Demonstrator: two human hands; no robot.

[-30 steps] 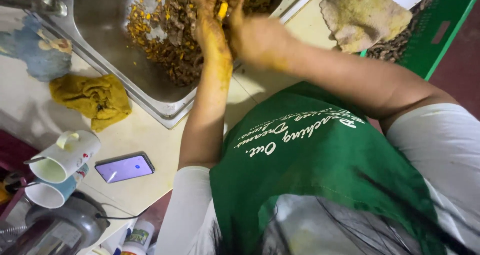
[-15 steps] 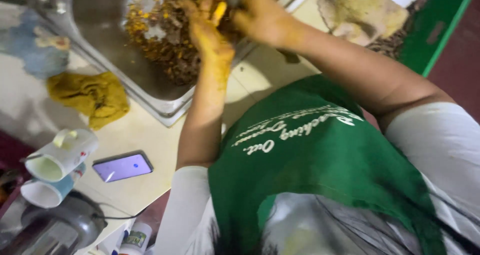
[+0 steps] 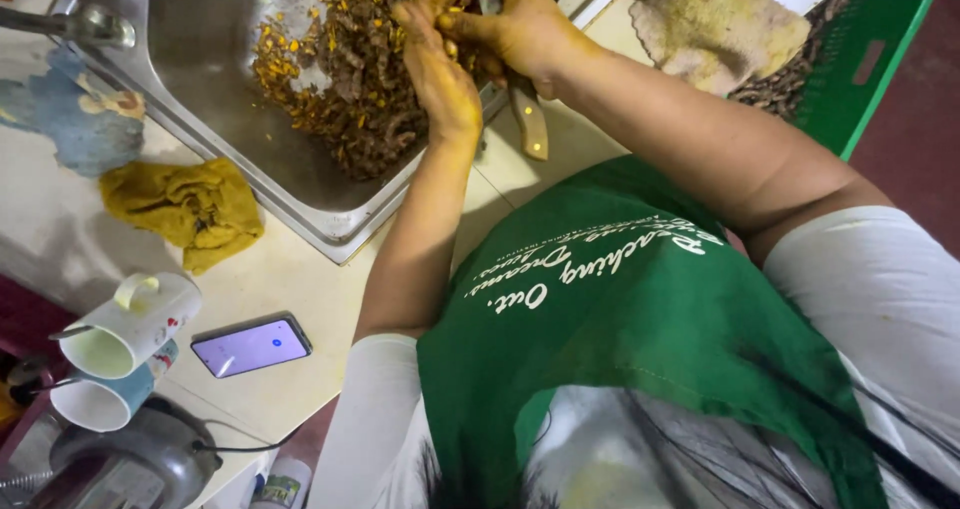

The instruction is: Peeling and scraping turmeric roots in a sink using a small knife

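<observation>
Pale cream tabletop (image 3: 300, 269) with a steel sink (image 3: 200, 59) set in, tap (image 3: 70, 24) at far left. Dark red floor (image 3: 915, 119) on the right, a green crate (image 3: 860, 59) standing on it. Light is warm and even, shadows soft.

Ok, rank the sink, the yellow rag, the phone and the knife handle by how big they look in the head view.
1. Steel sink, by far the largest, though partly cut off by the frame.
2. Yellow rag.
3. Phone.
4. Wooden knife handle, smallest; its blade is mostly hidden between the left hand and right hand.
</observation>
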